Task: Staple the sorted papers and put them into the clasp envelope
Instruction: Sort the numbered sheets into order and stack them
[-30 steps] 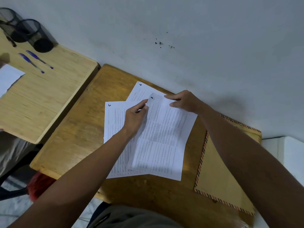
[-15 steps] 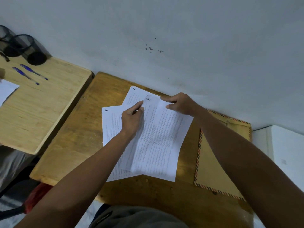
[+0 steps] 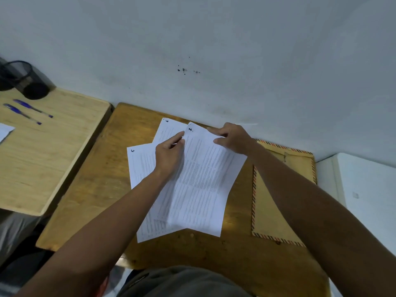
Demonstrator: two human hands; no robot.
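Three printed white sheets lie fanned on the brown wooden desk (image 3: 90, 189). The top sheet (image 3: 203, 185) carries a handwritten number at its upper left corner. My left hand (image 3: 170, 156) pinches that sheet's left edge near the top. My right hand (image 3: 232, 138) grips its upper right corner. A second sheet (image 3: 169, 127) sticks out behind, and a third sheet (image 3: 139, 166) marked 5 lies to the left beneath my left hand. The brown clasp envelope (image 3: 276, 200) with a striped border lies flat on the desk to the right, partly under my right forearm. No stapler is in view.
A lighter wooden desk (image 3: 47, 159) stands to the left with two blue pens (image 3: 27, 111), a black mesh pen holder (image 3: 23, 79) and a corner of white paper (image 3: 4, 131). A grey wall rises right behind both desks. A white surface (image 3: 364, 185) sits at the right.
The camera view has tilted up, so the desk sits lower in frame. Both hands keep their hold on the top sheet, which has barely shifted.
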